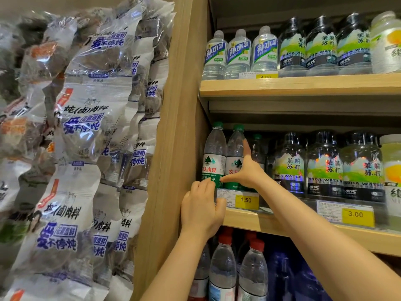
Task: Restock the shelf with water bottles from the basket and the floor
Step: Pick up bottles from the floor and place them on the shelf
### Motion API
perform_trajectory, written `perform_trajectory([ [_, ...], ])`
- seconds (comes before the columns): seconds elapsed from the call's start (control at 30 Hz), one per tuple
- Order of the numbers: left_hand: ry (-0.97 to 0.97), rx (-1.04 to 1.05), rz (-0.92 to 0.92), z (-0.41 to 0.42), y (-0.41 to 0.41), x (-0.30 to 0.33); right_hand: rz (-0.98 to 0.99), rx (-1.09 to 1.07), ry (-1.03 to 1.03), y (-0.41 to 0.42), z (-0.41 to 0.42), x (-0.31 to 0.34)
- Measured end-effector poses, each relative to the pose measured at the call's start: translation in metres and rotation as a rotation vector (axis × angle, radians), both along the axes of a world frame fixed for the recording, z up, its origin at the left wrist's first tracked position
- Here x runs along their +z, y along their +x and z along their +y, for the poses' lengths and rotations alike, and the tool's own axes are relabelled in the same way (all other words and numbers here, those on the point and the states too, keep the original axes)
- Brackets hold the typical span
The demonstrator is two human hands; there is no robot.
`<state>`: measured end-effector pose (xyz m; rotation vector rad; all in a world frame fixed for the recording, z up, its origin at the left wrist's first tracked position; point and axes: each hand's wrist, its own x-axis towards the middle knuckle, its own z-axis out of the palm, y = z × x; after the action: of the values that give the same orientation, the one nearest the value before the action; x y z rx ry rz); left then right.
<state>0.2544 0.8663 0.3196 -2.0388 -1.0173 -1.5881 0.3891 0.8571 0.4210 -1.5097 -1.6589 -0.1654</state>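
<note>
Two green-capped water bottles stand at the left end of the middle shelf (282, 225). My left hand (201, 210) reaches up from below, and its fingertips touch the lower label of the left bottle (213, 153). My right hand (246, 169) is spread with the index finger pointing up and the thumb stretched left, pressing against the second bottle (235, 148). A third green-capped bottle (257, 146) stands further back, partly hidden by my right hand. No basket or floor is in view.
Dark-labelled soda water bottles (325, 166) fill the shelf to the right. Red-capped bottles (252, 268) stand on the shelf below, and more bottles (238, 53) on the one above. A yellow 1.50 price tag (246, 200) sits on the rail. Hanging spice packets (86, 127) crowd the left beyond the wooden side panel (173, 148).
</note>
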Motion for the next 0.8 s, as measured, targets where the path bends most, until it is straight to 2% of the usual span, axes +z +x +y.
perform_trajectory([
  [0.07, 0.020, -0.007, -0.007, 0.001, -0.002, -0.009, -0.152, -0.058, 0.069, 0.002, -0.004, 0.004],
  [0.2, 0.111, 0.039, 0.005, 0.002, -0.002, -0.030, -0.714, -0.248, 0.219, 0.005, -0.002, 0.013],
  [0.3, 0.110, 0.041, 0.008, 0.003, -0.001, -0.032, -0.949, -0.359, 0.282, 0.001, 0.008, 0.012],
  [0.4, 0.094, 0.056, 0.020, 0.004, -0.002, -0.032, -1.016, -0.347, 0.296, -0.005, 0.013, 0.012],
  [0.8, 0.118, 0.076, 0.015, 0.010, 0.000, -0.034, -0.946, -0.289, 0.311, -0.013, 0.025, 0.008],
])
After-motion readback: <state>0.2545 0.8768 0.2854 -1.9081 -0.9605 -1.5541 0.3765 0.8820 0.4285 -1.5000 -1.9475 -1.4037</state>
